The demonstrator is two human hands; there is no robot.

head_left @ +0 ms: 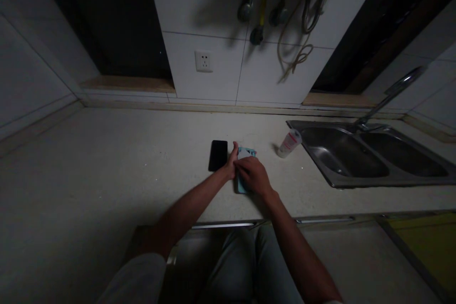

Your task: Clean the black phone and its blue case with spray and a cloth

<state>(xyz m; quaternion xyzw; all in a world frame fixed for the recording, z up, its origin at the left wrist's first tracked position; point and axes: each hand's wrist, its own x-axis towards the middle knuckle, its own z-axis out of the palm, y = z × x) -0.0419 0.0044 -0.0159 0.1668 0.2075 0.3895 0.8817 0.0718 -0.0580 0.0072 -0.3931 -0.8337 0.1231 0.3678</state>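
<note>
A light-blue flat object (242,188), maybe a case or slim box, lies on the counter under my hands; its exact kind is hard to make out in the dim light. A whitish flat piece (244,153) shows at its far end. My left hand (232,162) is closed along the object's left edge, its thumb pointing away from me. Bent over the top of it, my right hand (253,174) has its fingers pressed together near my left hand, and what they pinch is hidden. Just left of my left hand lies a black phone (218,156).
To the right a clear plastic cup (289,143) with red print stands near a steel double sink (331,181) with a tall faucet (392,95). The pale counter (107,166) runs along a tiled wall with a socket (204,61) and hanging hoses (261,9).
</note>
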